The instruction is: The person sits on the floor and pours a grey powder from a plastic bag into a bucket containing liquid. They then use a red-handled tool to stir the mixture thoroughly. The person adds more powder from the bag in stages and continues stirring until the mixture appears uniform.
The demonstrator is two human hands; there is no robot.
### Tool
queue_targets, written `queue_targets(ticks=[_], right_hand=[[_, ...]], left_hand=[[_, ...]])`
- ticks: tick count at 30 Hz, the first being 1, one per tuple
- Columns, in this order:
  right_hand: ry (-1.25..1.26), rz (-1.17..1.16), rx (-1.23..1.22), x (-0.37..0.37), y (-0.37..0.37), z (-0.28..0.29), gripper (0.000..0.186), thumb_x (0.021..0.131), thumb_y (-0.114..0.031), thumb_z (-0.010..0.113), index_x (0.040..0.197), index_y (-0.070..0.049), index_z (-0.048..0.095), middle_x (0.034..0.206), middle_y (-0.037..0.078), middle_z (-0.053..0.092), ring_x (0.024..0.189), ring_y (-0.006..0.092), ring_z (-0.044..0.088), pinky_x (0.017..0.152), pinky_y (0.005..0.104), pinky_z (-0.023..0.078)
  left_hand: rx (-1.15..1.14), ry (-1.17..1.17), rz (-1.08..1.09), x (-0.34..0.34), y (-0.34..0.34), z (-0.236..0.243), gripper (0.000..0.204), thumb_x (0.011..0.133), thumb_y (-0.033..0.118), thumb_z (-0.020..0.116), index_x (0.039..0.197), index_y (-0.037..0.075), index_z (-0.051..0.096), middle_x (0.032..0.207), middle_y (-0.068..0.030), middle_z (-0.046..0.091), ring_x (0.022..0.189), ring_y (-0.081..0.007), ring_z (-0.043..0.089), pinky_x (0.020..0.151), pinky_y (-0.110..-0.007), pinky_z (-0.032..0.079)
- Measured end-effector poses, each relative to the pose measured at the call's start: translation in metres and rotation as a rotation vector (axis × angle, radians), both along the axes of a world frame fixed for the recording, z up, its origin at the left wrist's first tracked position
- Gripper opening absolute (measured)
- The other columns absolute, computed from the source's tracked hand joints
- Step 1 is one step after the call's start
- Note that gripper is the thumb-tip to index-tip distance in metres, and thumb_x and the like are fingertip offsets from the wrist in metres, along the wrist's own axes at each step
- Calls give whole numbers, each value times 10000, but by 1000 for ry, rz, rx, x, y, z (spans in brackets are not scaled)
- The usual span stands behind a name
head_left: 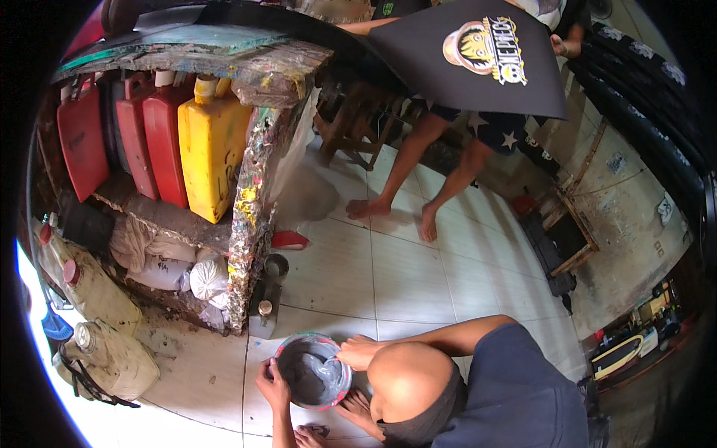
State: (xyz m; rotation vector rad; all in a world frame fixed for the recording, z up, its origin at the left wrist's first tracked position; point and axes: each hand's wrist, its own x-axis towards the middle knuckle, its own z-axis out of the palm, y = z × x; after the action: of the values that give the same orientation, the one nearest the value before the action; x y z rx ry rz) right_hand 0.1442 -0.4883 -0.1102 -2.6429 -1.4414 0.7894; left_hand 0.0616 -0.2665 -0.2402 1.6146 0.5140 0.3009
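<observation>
A round bucket with a reddish rim stands on the floor before me, between my feet. Thick grey paste lies inside it, swirled and uneven. My left hand grips the bucket's left side, the thumb at the rim and the fingers outside. At the upper right of the rim, my right hand is closed, fingers curled toward the paste. A paler grey shape lies in the paste just below those fingers. Whether it is a tool or raised paste, I cannot make out.
Ahead, a barefoot person holds a dark printed sheet. A paint-spattered shelf at left bears red jerrycans and a yellow jerrycan. Dirty white jugs stand below it. A small bottle is beyond the bucket.
</observation>
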Motion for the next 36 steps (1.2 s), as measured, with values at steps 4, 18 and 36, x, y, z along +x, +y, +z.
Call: queue_targets(ticks=[4,18,36], right_hand=[[-87,-81,8,27,30,9,105,716,-109,650,714,-4,647,671,219,636,644,384,658,511,468,503],[-92,-237,56,10,31,6,118,747,-129,632,726,-14,647,669,218,628,669,392,650,572,498,501],[-116,-172,75,1,10,-34,105,738,-109,651,762,-8,633,689,206,629,689,392,645,569,505,477]], left_hand=[[-3,-64,25,-1,-3,7,270,946,196,563,902,-58,641,684,-80,579,630,-141,467,577,-319,396],[-103,112,-105,-4,4,-5,384,964,309,544,1174,-7,609,1064,-180,667,1022,-261,610,879,-351,475],[6,-112,37,-9,-2,-9,306,975,197,527,880,-85,597,731,-86,567,703,-165,498,651,-326,421]])
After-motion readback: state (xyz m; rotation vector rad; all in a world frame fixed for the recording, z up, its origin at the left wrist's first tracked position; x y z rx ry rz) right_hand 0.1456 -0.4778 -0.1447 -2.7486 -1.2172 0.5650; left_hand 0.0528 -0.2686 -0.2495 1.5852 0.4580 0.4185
